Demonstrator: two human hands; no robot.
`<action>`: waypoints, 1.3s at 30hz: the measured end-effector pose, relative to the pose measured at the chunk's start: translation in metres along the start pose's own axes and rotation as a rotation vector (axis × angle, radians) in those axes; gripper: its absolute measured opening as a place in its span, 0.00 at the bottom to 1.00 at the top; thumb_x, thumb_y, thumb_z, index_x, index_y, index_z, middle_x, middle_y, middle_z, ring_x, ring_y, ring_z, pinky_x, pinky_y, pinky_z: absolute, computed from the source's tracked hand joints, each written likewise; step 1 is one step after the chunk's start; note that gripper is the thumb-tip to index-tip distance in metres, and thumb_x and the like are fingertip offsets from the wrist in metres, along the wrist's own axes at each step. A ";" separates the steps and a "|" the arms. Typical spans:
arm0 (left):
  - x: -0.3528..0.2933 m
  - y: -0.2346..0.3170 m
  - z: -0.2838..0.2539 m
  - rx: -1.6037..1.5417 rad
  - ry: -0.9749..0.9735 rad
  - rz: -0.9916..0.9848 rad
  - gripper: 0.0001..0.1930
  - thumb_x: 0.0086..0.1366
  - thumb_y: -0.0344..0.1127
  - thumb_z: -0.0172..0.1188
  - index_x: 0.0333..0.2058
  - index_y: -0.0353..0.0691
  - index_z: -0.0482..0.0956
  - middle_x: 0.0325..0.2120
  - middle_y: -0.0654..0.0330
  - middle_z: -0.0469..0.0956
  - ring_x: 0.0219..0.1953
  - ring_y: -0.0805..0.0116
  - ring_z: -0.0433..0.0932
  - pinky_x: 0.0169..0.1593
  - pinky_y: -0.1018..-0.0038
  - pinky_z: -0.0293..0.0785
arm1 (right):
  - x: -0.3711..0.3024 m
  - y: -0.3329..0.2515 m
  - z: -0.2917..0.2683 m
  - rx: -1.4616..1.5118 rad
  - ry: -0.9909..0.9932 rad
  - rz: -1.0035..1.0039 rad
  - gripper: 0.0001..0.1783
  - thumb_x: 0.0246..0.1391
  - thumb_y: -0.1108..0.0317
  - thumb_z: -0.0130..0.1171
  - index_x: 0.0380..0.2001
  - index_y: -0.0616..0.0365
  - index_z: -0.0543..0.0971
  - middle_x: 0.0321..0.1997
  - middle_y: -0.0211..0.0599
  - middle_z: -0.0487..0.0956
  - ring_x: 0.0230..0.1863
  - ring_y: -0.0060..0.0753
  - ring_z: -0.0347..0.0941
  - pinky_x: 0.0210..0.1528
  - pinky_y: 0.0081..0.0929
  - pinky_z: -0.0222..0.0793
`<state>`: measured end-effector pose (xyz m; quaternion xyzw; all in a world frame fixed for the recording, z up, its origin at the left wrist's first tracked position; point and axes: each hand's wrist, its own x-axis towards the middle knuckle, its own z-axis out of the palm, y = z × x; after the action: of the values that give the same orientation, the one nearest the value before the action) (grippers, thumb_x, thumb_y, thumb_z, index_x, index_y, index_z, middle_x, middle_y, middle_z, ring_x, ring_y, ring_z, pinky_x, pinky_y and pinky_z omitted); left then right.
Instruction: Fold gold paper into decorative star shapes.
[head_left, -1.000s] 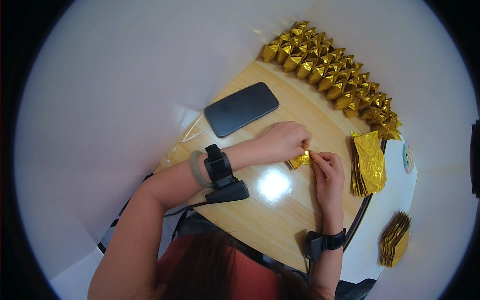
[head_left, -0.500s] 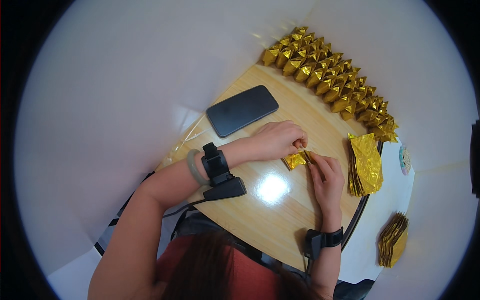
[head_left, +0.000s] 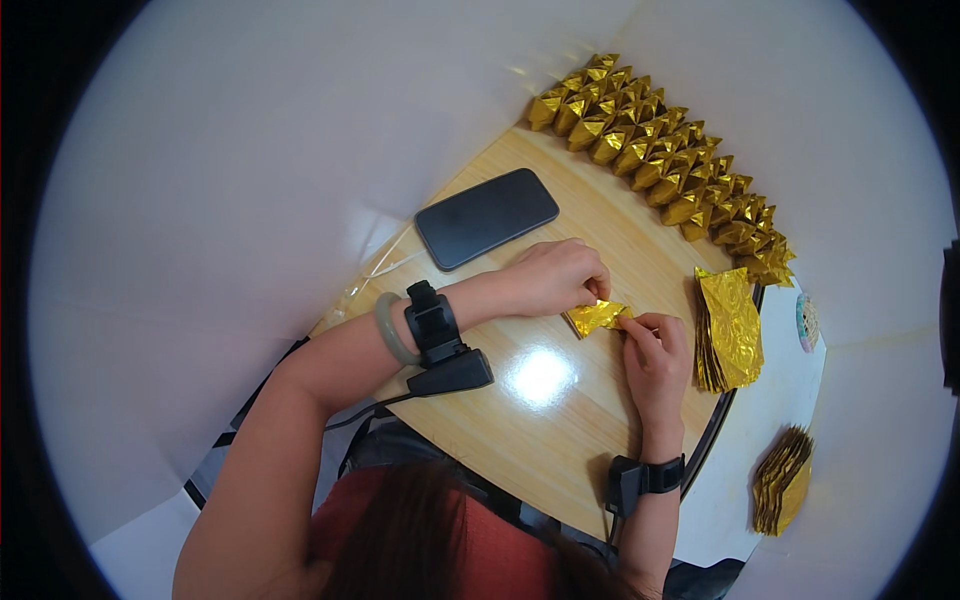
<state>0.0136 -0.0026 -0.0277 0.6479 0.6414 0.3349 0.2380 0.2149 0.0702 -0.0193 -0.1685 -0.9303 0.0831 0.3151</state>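
Note:
A small piece of folded gold foil paper [head_left: 599, 317] lies at the middle of the wooden table [head_left: 480, 320], between my hands. My left hand [head_left: 560, 275] reaches over from the left, its fingers curled and pinching the upper edge of the paper. From the lower right, my right hand [head_left: 657, 350] pinches the paper's right end between thumb and forefinger. Part of the paper is hidden under the left fingers. Near my right hand stands a stack of gold foil paper [head_left: 730, 330], its sheets fanned along the left side.
Rows of folded gold paper ingots [head_left: 640, 140] line the far right edge. A black smartphone [head_left: 487, 219] with a white cable lies beyond my left wrist. Another gold paper stack [head_left: 783, 482] and a round patterned object [head_left: 807, 323] sit on the white surface at right. Pale walls enclose the table.
My right fingers have shifted slightly onto the paper's right end, and more of its gold face now shows between the hands. My left hand stays nearly in place.

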 end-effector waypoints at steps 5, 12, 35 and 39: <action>0.000 0.001 -0.002 -0.009 -0.007 -0.002 0.08 0.53 0.32 0.63 0.33 0.41 0.82 0.31 0.62 0.79 0.42 0.63 0.74 0.47 0.69 0.70 | 0.001 -0.004 0.001 0.049 -0.033 0.003 0.12 0.39 0.81 0.63 0.31 0.58 0.81 0.31 0.34 0.76 0.33 0.36 0.72 0.34 0.30 0.70; 0.000 0.000 -0.002 -0.015 -0.017 -0.006 0.08 0.54 0.33 0.63 0.34 0.42 0.82 0.31 0.62 0.79 0.42 0.63 0.74 0.47 0.69 0.70 | -0.001 0.000 0.001 0.195 -0.075 0.067 0.12 0.43 0.81 0.62 0.34 0.59 0.81 0.32 0.37 0.78 0.35 0.36 0.74 0.35 0.29 0.71; 0.006 0.003 0.014 -0.064 0.023 0.098 0.07 0.53 0.33 0.64 0.31 0.39 0.80 0.30 0.61 0.78 0.36 0.62 0.77 0.42 0.68 0.73 | -0.002 -0.002 0.015 0.726 -0.089 0.686 0.20 0.48 0.78 0.64 0.45 0.60 0.70 0.40 0.37 0.75 0.41 0.25 0.72 0.45 0.22 0.68; 0.007 0.015 0.005 -0.548 -0.021 -0.055 0.06 0.56 0.27 0.62 0.32 0.35 0.76 0.28 0.58 0.78 0.33 0.68 0.80 0.37 0.75 0.75 | -0.001 -0.006 0.018 0.918 0.108 0.561 0.23 0.49 0.79 0.63 0.48 0.60 0.67 0.40 0.37 0.76 0.43 0.25 0.73 0.46 0.21 0.68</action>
<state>0.0270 0.0035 -0.0186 0.5451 0.5417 0.4828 0.4199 0.2034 0.0629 -0.0322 -0.2595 -0.7000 0.5534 0.3694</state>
